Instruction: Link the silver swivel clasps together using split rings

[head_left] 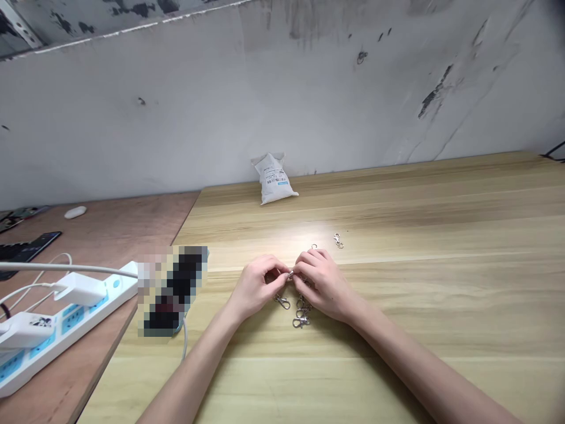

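My left hand (260, 285) and my right hand (324, 282) meet over the wooden table, fingertips pinched together on a small metal clasp (291, 274). Most of that clasp is hidden by the fingers. Below the hands lie several silver lobster clasps, among them one (283, 302) beside my left fingers and another (301, 322) nearest to me. Part of a ring (314, 247) shows just beyond my right knuckles. Farther off to the right, a single lobster clasp (338, 240) rests apart from the others.
A white plastic packet (274, 179) stands near the wall. Left of my arm lies a phone (170, 291), blurred out, with a cable. A white power strip (70, 321) with plugged-in chargers runs along the brown tabletop (145, 221), near a white oval case (75, 212) and another phone (33, 250).
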Demonstrator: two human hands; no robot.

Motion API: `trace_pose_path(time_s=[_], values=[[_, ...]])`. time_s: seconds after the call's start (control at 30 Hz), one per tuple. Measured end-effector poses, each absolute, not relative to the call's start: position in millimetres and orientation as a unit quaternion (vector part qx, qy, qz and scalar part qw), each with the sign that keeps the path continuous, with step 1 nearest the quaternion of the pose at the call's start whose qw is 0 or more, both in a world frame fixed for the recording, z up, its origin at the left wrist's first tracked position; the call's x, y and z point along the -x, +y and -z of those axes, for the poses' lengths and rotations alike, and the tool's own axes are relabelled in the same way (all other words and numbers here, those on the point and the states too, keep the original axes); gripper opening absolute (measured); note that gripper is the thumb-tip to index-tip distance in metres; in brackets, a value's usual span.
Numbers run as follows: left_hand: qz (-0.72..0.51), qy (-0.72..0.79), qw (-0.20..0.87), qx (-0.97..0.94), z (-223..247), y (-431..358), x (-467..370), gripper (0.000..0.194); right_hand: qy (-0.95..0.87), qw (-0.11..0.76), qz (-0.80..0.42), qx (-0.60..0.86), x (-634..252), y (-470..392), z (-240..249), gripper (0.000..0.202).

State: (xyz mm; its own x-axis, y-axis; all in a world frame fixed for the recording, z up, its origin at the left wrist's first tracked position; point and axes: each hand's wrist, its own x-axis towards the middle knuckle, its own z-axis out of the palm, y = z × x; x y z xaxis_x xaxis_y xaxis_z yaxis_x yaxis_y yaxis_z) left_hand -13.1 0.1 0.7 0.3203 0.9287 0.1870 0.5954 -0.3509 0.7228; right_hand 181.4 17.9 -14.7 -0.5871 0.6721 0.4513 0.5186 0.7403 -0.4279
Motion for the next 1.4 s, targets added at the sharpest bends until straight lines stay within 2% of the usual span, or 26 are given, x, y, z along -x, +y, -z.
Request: trace_pose_path(time_s=[0.2,1.4], values=[[-0.304,0.505,0.229,-0.774,-5.7,1.1,16.0,0.006,-0.881,0.302,-0.122,0.344,-180.3,17.5,12.6,0.012],[-0.288,0.513,0.259,-0.766,-6.7,0.8,17.8,0.007,-0.888,0.294,-0.155,0.319,-180.5,17.4,14.6,0.01]])
